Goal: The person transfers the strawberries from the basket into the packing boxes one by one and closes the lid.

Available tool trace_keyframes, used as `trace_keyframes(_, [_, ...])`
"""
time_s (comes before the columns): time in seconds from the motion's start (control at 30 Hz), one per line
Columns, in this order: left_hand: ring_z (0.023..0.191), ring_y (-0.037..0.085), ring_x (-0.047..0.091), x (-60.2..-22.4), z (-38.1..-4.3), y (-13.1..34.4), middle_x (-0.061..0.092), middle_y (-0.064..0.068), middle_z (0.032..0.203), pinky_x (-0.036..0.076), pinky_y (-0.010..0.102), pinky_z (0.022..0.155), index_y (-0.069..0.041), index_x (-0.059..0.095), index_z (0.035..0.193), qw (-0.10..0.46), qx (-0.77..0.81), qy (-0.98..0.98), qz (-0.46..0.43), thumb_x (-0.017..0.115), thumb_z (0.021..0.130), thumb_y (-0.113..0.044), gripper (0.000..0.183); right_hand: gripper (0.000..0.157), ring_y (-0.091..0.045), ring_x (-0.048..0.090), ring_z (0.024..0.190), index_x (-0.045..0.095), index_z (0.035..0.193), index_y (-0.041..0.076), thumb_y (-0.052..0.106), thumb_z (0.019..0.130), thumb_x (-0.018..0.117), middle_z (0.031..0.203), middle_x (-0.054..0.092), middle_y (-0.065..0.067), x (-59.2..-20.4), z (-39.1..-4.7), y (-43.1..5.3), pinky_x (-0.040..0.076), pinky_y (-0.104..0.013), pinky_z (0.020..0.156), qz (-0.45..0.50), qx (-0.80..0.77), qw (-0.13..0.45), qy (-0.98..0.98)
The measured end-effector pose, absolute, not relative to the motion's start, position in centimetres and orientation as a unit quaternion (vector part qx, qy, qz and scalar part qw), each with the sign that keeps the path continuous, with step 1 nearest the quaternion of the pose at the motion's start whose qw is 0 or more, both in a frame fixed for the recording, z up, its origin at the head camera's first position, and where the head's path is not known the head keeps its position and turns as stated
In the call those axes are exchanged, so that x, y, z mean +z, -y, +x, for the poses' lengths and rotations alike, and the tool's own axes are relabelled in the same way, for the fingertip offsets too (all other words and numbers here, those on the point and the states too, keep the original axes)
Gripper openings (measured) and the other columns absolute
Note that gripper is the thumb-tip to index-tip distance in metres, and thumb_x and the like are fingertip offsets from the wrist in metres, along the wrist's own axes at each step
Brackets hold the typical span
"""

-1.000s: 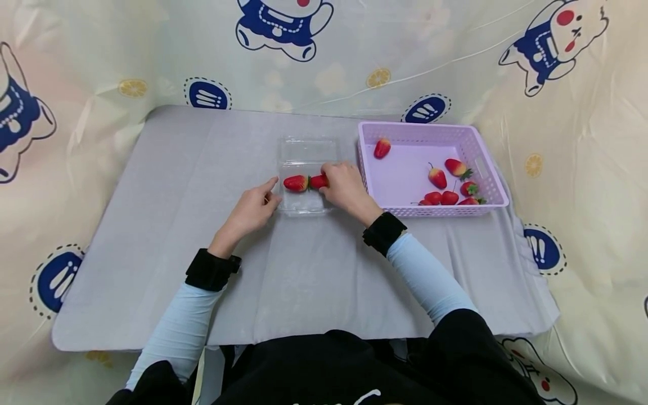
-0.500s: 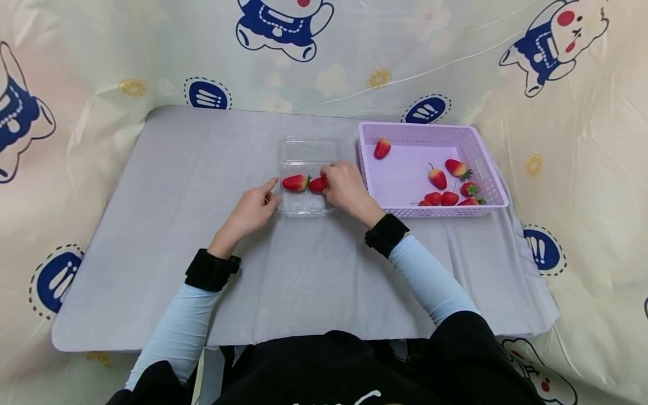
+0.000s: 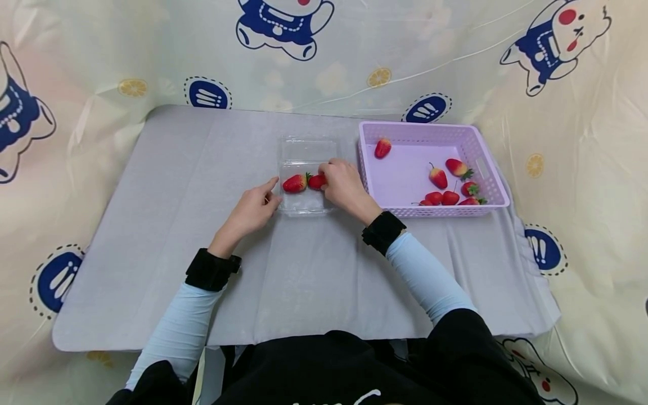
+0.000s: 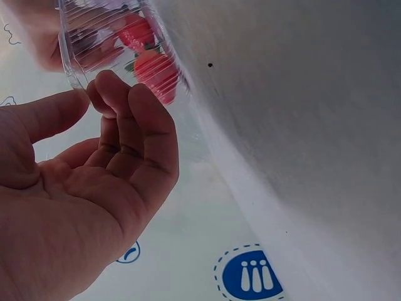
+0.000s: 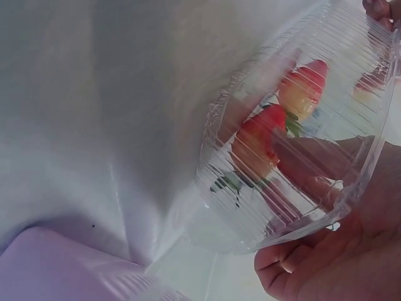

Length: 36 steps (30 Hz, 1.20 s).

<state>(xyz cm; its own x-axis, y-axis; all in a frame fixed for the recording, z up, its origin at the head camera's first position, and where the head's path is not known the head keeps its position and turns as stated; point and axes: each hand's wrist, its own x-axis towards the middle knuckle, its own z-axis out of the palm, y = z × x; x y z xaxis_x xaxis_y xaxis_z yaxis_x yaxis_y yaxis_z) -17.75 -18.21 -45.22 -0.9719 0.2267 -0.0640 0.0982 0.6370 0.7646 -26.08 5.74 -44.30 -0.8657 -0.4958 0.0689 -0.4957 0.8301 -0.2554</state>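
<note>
A clear plastic clamshell box [image 3: 306,207] stands on the table with its lid [image 3: 309,149] folded back. Inside lie two strawberries, the left strawberry [image 3: 295,183] fully visible and the right strawberry [image 3: 316,181] partly covered by fingers. My right hand [image 3: 346,188] reaches into the box and holds the right strawberry; its fingers [image 5: 313,153] show through the ribbed wall in the right wrist view. At the box's left edge is my left hand [image 3: 253,208], pinching the rim between thumb and fingers [image 4: 113,91] in the left wrist view.
A lilac basket [image 3: 405,211] stands right of the box, holding several strawberries, including one [image 3: 382,148] at its back left, and small red fruit [image 3: 449,198] near its front. A grey cloth [image 3: 283,281] covers the table. A patterned sheet [image 3: 354,56] hangs behind it.
The right hand has shifted slightly left with its strawberry, which now sits closer against the left one. The left strawberry has turned slightly. My left hand has stayed in place.
</note>
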Motion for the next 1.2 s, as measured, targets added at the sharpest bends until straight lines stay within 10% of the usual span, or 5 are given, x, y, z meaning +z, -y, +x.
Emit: trace_keyframes(1.2, [0.067, 0.023, 0.049, -44.9, -17.7, 18.0, 0.055, 0.012, 0.085, 0.042, 0.033, 0.059, 0.004, 0.035, 0.161, 0.087, 0.417, -0.901, 0.085, 0.056, 0.109, -0.014, 0.059, 0.025, -0.021, 0.06, 0.085, 0.075, 0.122, 0.005, 0.018, 0.1, 0.072, 0.106, 0.071, -0.008, -40.6, -23.5, -6.1, 0.053, -0.033, 0.077, -0.283, -0.18, 0.008, -0.942])
